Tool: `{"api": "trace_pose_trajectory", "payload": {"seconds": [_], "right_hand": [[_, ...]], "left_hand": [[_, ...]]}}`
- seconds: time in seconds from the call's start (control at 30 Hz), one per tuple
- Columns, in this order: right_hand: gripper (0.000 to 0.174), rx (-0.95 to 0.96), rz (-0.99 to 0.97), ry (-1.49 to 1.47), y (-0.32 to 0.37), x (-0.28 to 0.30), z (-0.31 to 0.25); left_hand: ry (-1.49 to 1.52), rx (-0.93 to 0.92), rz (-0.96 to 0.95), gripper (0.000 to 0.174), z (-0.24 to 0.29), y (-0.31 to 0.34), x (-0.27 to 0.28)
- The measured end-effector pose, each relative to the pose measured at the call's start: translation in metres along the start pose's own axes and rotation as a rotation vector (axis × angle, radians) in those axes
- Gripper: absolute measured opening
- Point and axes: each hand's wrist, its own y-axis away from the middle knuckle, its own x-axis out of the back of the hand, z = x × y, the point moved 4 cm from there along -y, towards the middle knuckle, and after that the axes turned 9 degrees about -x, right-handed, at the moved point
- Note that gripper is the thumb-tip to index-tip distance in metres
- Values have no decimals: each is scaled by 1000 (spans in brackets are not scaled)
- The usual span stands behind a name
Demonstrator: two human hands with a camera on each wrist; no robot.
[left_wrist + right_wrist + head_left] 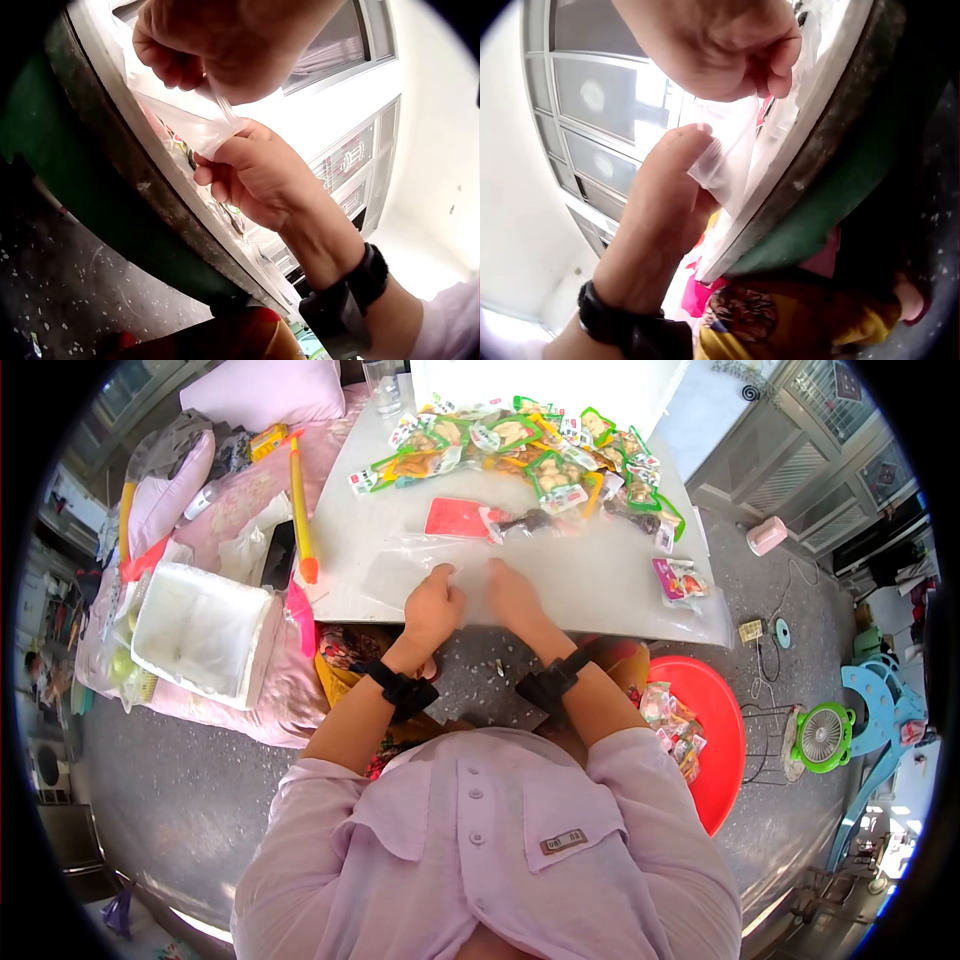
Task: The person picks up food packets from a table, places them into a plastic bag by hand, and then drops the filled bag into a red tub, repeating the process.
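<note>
My left hand [432,608] and right hand [515,600] face each other over the near edge of the white table. Between them a clear plastic bag [196,129] is drawn taut, each hand pinching a gathered part of it between thumb and curled fingers. In the right wrist view the same bag [735,150] bunches into folds by the left thumb. Beyond the hands lie a flat red packet [457,518] and dark-coloured wrapped pieces [527,523]. A purple-and-white snack packet [680,579] sits at the table's right side.
Many green-edged snack packets [555,472] are heaped at the table's far side. A red basin [715,760] with more packets stands at the right on the floor. To the left, a white foam box [200,625] rests on the pink bed, near a yellow tube [300,510].
</note>
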Motion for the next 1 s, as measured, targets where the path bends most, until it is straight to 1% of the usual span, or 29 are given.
{"api": "trace_pose_trajectory", "payload": {"seconds": [0.03,0.1,0.2,0.3,0.33,0.4,0.5,0.6,0.7,0.73,0.8,0.83,0.9,1.0], "right_hand": [[20,39,-45,7,-1,1,-1],[17,116,-139,20,-6,4,1],[19,231,-135,-189,-17,15,8],[25,170,154,-13,-31,37,9],[27,162,201,21,-36,40,7],[32,148,294,87,-46,40,-1],[37,134,369,368,-58,23,-6],[35,109,279,494,-63,15,6],[29,118,195,504,-64,13,20],[27,133,222,452,-61,19,24],[23,164,274,348,-51,34,31],[23,155,327,276,-42,49,30],[22,134,430,131,-19,83,30],[20,51,460,37,13,123,40]], "left_hand": [[2,14,15,30,-1,-1,1],[-20,-29,0,32,-6,0,-8],[-97,-74,-67,37,-9,-3,-17],[-135,-78,-150,41,-1,-4,-17],[-138,-75,-174,42,2,-4,-15],[-136,-120,-142,41,2,-3,-17],[-118,-166,-98,41,-2,-1,-19],[-105,-147,-97,41,-3,0,-17],[-129,-158,-99,39,2,1,-16],[-143,-172,-98,38,4,1,-15],[-197,-158,-179,38,9,0,-15],[-221,-150,-222,39,11,0,-17],[-250,-159,-248,34,12,-2,-19],[-262,-142,-242,28,9,-2,-23]]}}
